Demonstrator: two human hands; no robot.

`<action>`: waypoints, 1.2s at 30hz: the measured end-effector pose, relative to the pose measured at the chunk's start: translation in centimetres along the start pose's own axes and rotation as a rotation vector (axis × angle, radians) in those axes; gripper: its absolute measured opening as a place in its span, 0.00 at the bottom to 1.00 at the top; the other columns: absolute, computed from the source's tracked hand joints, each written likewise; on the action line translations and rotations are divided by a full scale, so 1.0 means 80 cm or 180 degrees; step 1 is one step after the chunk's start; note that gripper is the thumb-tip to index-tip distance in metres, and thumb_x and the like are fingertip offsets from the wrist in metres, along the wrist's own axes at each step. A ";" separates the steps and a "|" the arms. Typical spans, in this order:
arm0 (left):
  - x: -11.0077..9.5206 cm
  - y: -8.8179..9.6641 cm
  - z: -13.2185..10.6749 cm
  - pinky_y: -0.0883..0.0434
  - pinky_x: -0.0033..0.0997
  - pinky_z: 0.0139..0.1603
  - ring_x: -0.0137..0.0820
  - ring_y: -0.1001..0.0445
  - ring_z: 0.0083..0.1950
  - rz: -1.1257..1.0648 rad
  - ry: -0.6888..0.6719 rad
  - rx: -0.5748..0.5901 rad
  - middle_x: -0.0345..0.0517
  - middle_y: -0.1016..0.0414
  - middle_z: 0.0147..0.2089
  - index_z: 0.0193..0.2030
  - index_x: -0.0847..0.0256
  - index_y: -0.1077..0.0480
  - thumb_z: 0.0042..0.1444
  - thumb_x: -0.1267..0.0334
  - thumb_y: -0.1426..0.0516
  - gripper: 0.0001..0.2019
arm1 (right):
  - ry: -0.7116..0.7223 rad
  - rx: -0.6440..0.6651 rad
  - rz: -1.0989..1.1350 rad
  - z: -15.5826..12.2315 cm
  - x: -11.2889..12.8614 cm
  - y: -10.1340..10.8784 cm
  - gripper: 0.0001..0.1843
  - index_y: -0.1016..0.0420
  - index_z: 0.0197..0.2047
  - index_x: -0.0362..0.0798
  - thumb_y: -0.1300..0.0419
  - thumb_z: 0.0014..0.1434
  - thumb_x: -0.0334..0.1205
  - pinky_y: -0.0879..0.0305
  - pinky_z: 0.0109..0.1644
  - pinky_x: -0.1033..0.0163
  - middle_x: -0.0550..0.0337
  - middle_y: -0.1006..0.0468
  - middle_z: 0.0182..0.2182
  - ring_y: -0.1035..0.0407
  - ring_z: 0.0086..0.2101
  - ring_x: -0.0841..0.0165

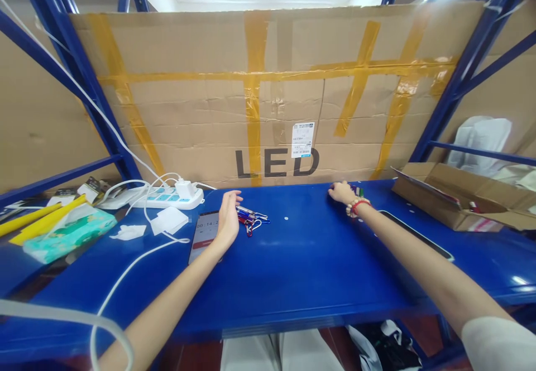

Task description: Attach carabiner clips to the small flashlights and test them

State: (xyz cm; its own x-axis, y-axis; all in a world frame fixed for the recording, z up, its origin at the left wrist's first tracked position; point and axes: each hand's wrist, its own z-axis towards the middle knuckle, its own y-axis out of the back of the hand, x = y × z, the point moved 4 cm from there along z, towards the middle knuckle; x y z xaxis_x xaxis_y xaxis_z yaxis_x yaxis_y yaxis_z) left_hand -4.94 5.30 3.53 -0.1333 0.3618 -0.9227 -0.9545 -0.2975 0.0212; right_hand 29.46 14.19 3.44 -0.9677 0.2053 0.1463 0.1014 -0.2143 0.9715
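Note:
My left hand [228, 219] rests on its edge on the blue shelf, fingers loosely bent and apart, with nothing visible in them. It partly covers a phone [205, 234] showing a running timer. Just right of it lies a small cluster of metallic blue and red carabiner clips [251, 219], some with small cylinders attached. Farther right, my right hand [342, 192] reaches to the back of the shelf, fingers curled downward; what they hold, if anything, is hidden. Small green and dark pieces [359, 192] show just beyond its wrist, partly covered by the hand and a beaded bracelet.
A white power strip [170, 198] with a plug and loose cables [144, 259] lies at left, near a green tissue pack [71, 234]. At right are another phone-like slab [419, 236] and an open cardboard box [456, 198]. A large cardboard panel [201, 120] stands behind.

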 end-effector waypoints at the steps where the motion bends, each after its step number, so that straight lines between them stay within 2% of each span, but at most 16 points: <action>1: -0.003 0.007 0.005 0.38 0.30 0.41 0.35 0.33 0.42 0.0021 -0.0032 -0.0127 0.43 0.31 0.36 0.37 0.56 0.33 0.59 0.56 0.55 0.12 | -0.0090 0.0007 -0.0016 0.002 0.001 0.004 0.17 0.33 0.52 0.43 0.44 0.62 0.41 0.33 0.50 0.51 0.51 0.30 0.50 0.32 0.47 0.63; 3: -0.008 0.017 0.010 0.39 0.31 0.44 0.35 0.34 0.44 0.0058 -0.0116 -0.0314 0.43 0.31 0.38 0.37 0.56 0.33 0.60 0.58 0.55 0.12 | -0.0110 0.0002 0.0016 0.003 0.013 0.011 0.17 0.32 0.52 0.43 0.44 0.62 0.41 0.35 0.52 0.49 0.51 0.31 0.51 0.34 0.49 0.62; 5: -0.012 0.020 0.012 0.39 0.31 0.46 0.34 0.33 0.45 0.0072 -0.0236 -0.0331 0.43 0.31 0.39 0.38 0.56 0.34 0.61 0.58 0.56 0.12 | 0.0169 -0.0006 0.0118 -0.001 0.045 0.015 0.16 0.31 0.51 0.42 0.44 0.62 0.40 0.38 0.54 0.48 0.50 0.31 0.52 0.35 0.51 0.61; 7: -0.014 0.015 0.010 0.38 0.32 0.47 0.34 0.32 0.45 0.0079 -0.0365 -0.0202 0.44 0.30 0.39 0.39 0.56 0.34 0.61 0.58 0.57 0.12 | 0.0713 0.0054 0.0316 -0.013 0.093 0.014 0.14 0.27 0.47 0.44 0.45 0.62 0.40 0.38 0.54 0.54 0.52 0.28 0.50 0.35 0.51 0.63; 9: -0.013 0.009 0.007 0.37 0.32 0.47 0.34 0.32 0.44 0.0059 -0.0443 -0.0055 0.44 0.30 0.39 0.39 0.57 0.34 0.61 0.58 0.56 0.12 | 0.1289 0.0155 0.0561 -0.031 0.149 0.008 0.13 0.25 0.46 0.50 0.46 0.62 0.41 0.37 0.52 0.64 0.59 0.24 0.47 0.32 0.49 0.68; 12: -0.011 0.007 0.007 0.36 0.32 0.46 0.33 0.31 0.43 -0.0021 -0.0430 -0.0043 0.44 0.30 0.38 0.38 0.58 0.34 0.60 0.58 0.56 0.12 | 0.1912 0.0292 0.0866 -0.062 0.227 -0.006 0.14 0.23 0.44 0.54 0.46 0.61 0.48 0.37 0.46 0.70 0.63 0.22 0.44 0.29 0.45 0.71; 14: -0.010 0.009 0.010 0.36 0.32 0.44 0.33 0.31 0.42 -0.0044 -0.0392 -0.0115 0.45 0.29 0.38 0.38 0.58 0.34 0.60 0.59 0.56 0.12 | 0.2154 0.0431 0.0991 -0.079 0.263 -0.015 0.15 0.22 0.41 0.53 0.44 0.58 0.51 0.36 0.42 0.70 0.63 0.20 0.40 0.28 0.42 0.70; 16: -0.010 0.013 0.013 0.36 0.31 0.42 0.33 0.31 0.42 -0.0038 -0.0364 -0.0169 0.45 0.29 0.38 0.38 0.58 0.34 0.60 0.60 0.57 0.12 | 0.2255 0.0571 0.1051 -0.088 0.283 -0.023 0.15 0.20 0.38 0.52 0.41 0.56 0.51 0.36 0.38 0.70 0.62 0.19 0.36 0.26 0.39 0.69; 19: -0.014 0.014 0.013 0.35 0.31 0.40 0.33 0.30 0.41 -0.0066 -0.0339 -0.0178 0.46 0.29 0.38 0.38 0.58 0.34 0.60 0.60 0.57 0.13 | 0.2263 0.0680 0.1070 -0.088 0.283 -0.028 0.11 0.20 0.33 0.48 0.39 0.54 0.46 0.36 0.34 0.69 0.58 0.19 0.33 0.26 0.34 0.67; 22: -0.021 0.006 0.007 0.35 0.30 0.39 0.33 0.29 0.40 -0.0174 -0.0280 -0.0065 0.46 0.28 0.37 0.37 0.59 0.33 0.59 0.57 0.56 0.13 | 0.2262 0.0642 0.1103 -0.080 0.262 -0.024 0.08 0.21 0.32 0.44 0.37 0.53 0.41 0.36 0.33 0.68 0.54 0.19 0.31 0.26 0.32 0.66; 25: -0.025 -0.007 -0.006 0.35 0.29 0.38 0.32 0.28 0.39 -0.0529 0.0096 0.0191 0.46 0.27 0.36 0.36 0.59 0.33 0.58 0.58 0.56 0.13 | 0.2349 0.0509 0.1281 -0.079 0.232 -0.015 0.11 0.23 0.40 0.43 0.41 0.58 0.41 0.35 0.36 0.67 0.52 0.20 0.33 0.27 0.33 0.67; 29: -0.020 -0.021 -0.023 0.35 0.28 0.37 0.32 0.28 0.40 -0.0786 0.0716 0.0489 0.46 0.27 0.36 0.38 0.60 0.33 0.57 0.58 0.56 0.13 | 0.2599 0.0431 0.1638 -0.099 0.195 -0.004 0.19 0.30 0.51 0.42 0.55 0.67 0.41 0.33 0.43 0.64 0.51 0.23 0.42 0.27 0.37 0.69; 32: -0.014 -0.024 -0.029 0.36 0.28 0.38 0.32 0.30 0.41 -0.0478 0.0646 0.0502 0.46 0.29 0.38 0.38 0.60 0.32 0.56 0.58 0.52 0.12 | 0.2739 0.0464 0.1860 -0.124 0.172 0.001 0.22 0.33 0.55 0.42 0.61 0.68 0.40 0.36 0.52 0.61 0.50 0.26 0.49 0.31 0.46 0.68; 34: -0.007 -0.028 -0.033 0.37 0.28 0.38 0.31 0.31 0.39 -0.0174 0.0530 0.0609 0.44 0.30 0.36 0.39 0.59 0.31 0.54 0.58 0.49 0.10 | 0.2897 0.0554 0.2051 -0.141 0.160 0.003 0.22 0.35 0.57 0.44 0.59 0.68 0.43 0.40 0.57 0.58 0.50 0.29 0.51 0.35 0.51 0.66; 36: 0.000 -0.036 -0.039 0.38 0.28 0.35 0.29 0.34 0.33 0.0066 0.0491 0.0880 0.40 0.33 0.31 0.40 0.58 0.31 0.54 0.58 0.47 0.10 | 0.3117 0.0668 0.2205 -0.157 0.153 0.007 0.22 0.36 0.58 0.45 0.57 0.67 0.45 0.39 0.56 0.56 0.50 0.29 0.49 0.35 0.49 0.65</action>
State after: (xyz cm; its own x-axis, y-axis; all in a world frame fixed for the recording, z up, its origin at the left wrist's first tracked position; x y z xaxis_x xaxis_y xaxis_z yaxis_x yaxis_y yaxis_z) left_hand -1.40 3.43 2.25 -0.1317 0.2137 -0.9680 -0.9912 -0.0443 0.1251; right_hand 14.76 4.60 3.40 -0.4494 -0.7181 0.5313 0.6132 0.1845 0.7680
